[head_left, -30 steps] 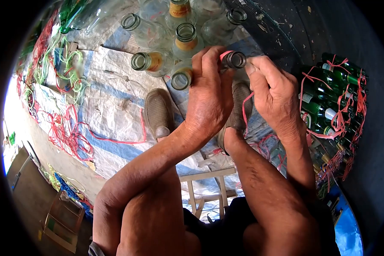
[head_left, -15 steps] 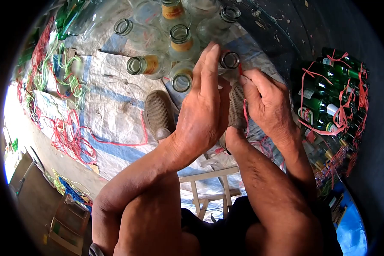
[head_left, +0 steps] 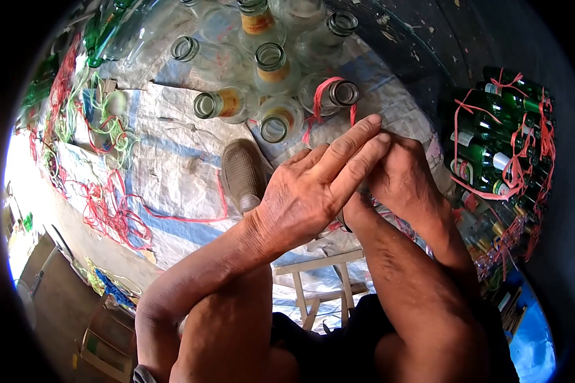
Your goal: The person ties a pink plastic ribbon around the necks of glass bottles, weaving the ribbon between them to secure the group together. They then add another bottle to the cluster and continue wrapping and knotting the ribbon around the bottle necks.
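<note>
A red plastic twine (head_left: 329, 83) loops around the neck of a clear glass bottle (head_left: 345, 94). Its strands run down toward my hands. My left hand (head_left: 313, 185) lies across in front of that bottle, index and middle fingers stretched out and touching my right hand; its thumb is hidden. My right hand (head_left: 404, 169) is closed, fingers curled in, and appears to grip the twine, though the grip is partly covered by my left fingers. Just beyond stand other clear bottles, one with a yellow label (head_left: 276, 121) and another (head_left: 227, 102) leaning left.
Green bottles bound with pink twine (head_left: 492, 143) stand at the right. Loose red twine (head_left: 115, 214) and green twine (head_left: 108, 121) lie on the woven white-and-blue sheet (head_left: 172, 159) to the left. My left shoe (head_left: 243, 169) is beside the bottles; a wooden stool frame (head_left: 319, 262) shows below.
Both hands have drawn back toward me, away from the bottle. The twine loop around its neck now shows. My left fingers have swung over to the right, across my right hand.
</note>
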`<state>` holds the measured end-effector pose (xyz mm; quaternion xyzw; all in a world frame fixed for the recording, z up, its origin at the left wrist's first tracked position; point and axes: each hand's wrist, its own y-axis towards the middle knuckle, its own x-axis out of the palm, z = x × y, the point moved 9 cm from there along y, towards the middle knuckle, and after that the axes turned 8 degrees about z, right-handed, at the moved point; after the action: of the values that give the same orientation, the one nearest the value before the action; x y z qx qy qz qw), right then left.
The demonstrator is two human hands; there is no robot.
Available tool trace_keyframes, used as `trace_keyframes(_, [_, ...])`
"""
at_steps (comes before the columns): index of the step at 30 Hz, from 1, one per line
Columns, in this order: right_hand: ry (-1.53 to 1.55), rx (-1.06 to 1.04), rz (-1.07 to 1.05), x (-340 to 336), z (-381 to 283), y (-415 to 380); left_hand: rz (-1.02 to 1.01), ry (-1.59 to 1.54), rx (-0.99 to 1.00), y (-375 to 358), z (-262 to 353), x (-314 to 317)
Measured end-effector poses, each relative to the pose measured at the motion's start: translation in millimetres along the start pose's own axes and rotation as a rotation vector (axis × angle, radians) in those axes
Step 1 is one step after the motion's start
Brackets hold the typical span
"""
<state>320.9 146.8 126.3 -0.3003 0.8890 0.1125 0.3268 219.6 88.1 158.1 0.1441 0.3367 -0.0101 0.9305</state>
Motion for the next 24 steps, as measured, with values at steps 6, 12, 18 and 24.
trace_keyframes(6, [-0.033,-0.054,-0.080,0.0,-15.8,-7.8,0.082,0.045,0.029,-8.5,-11.7,6.1])
trace_keyframes(12, [0.113,0.157,-0.169,-16.1,-16.4,-8.0,0.184,-0.028,0.031,-10.7,-17.7,-2.4])
trace_keyframes(18, [0.186,0.285,-0.302,-45.6,-0.6,-15.3,0.180,-0.130,0.024,-18.4,-21.2,-12.7])
trace_keyframes(24, [0.328,0.413,-0.292,-78.2,44.0,-26.0,0.154,-0.265,0.055,-19.3,-20.0,-18.8])
